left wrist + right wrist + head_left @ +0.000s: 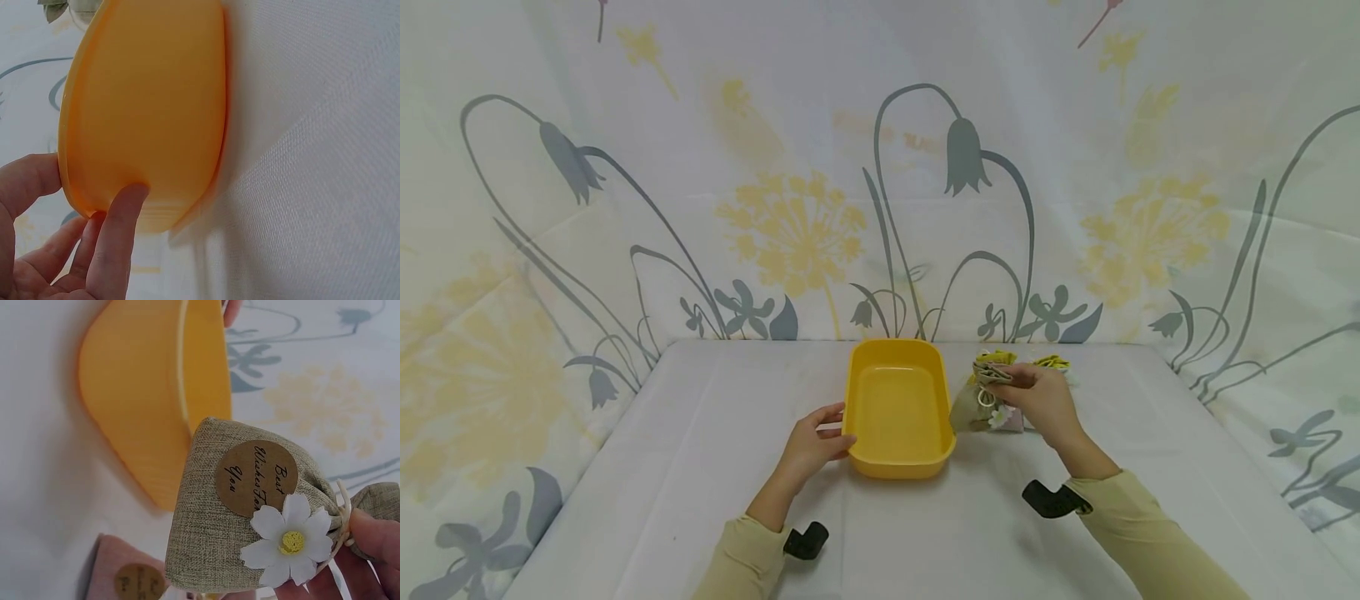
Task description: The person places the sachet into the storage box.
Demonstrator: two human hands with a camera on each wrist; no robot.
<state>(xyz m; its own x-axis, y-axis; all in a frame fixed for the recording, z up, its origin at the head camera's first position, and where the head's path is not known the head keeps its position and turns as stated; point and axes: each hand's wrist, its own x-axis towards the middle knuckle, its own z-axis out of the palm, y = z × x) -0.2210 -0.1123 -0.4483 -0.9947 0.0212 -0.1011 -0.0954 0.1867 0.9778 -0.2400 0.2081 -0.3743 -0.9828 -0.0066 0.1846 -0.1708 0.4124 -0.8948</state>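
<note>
A yellow plastic tray (895, 408) stands on the white-covered table. My left hand (816, 442) pinches its near left corner, thumb over the rim and fingers against the outer wall (150, 106). To the tray's right, my right hand (1037, 400) holds a grey-green drawstring sachet (197, 512) by its gathered neck. It bears a round brown label (244, 472) reading "Best Wishes For You" and a white flower (292, 542). In the head view the sachet's bottom overlaps the tray's right rim. Beneath it, a pink sachet (109, 569) with a similar label is partly hidden.
Behind my right hand, a yellow patterned top (1052, 362) of another bag shows; the hand hides the rest. A flower-printed cloth (805, 225) hangs behind the table's far edge. Black wrist mounts (1052, 500) stick out from both sleeves.
</note>
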